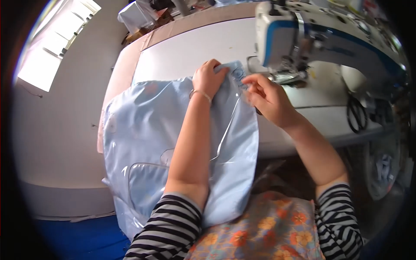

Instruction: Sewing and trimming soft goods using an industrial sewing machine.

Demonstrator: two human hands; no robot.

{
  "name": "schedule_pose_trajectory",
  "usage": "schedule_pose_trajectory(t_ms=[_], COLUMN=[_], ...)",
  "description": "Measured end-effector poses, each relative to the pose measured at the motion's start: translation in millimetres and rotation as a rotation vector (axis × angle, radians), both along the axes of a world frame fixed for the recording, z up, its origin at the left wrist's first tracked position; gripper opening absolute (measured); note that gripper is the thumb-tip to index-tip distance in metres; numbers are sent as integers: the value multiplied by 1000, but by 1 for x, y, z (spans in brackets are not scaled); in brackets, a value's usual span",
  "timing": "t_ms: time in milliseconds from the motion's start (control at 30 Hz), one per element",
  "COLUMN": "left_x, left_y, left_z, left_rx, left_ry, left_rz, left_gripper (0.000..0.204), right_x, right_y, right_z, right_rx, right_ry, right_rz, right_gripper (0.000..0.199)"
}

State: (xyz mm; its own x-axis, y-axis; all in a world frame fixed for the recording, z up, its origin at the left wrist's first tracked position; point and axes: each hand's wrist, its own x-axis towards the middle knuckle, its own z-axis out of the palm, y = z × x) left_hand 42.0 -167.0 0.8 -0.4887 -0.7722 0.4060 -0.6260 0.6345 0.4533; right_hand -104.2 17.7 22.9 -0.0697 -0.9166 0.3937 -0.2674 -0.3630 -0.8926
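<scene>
Sheet [147, 117], pale blue and glossy, spreads from the centre toward nine o'clock and drapes off the table [186, 47] toward seven. We have the left hand [210, 80] up at twelve, fingers closed over the upper edge, grasping it. Right hand [269, 99] at two, fingers curled beside the printed corner [237, 71]; we can't tell if they pinch it. We'd call this the corner-handling step, close by the sewing machine [286, 41] between one and two. Next move, we reckon, calls for a steady left hold and delicate right fingertips: that surface looks slippery!
</scene>
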Motion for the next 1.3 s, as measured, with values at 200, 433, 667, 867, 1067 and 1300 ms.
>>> schedule_pose_trajectory(t_ms=[200, 433, 667, 867, 1067, 1300], left_x=[15, 13, -38, -35, -45, -57], left_y=[59, 86, 77, 72, 81, 80], left_z=[6, 38, 12, -9, -2, -2], left_rx=[435, 42, -50, -314, -163, -136], left_ry=[649, 522, -95, 46, 74, -69], left_rz=[-57, 35, -292, -317, -345, -338], left_gripper=[14, 17, 17, 11, 11, 12], right_x=[9, 39, 35, 2, 14, 16], right_y=[12, 32, 56, 85, 80, 91], right_z=[-13, -34, -46, -17, -25, -36], right_rx=[-136, 226, -163, -125, -186, -259], right_ry=[111, -171, 288, 151, 496, 554], right_rz=[-378, 335, 110, -453, -179, -363], right_gripper=[26, 19, 25, 26, 31, 15])
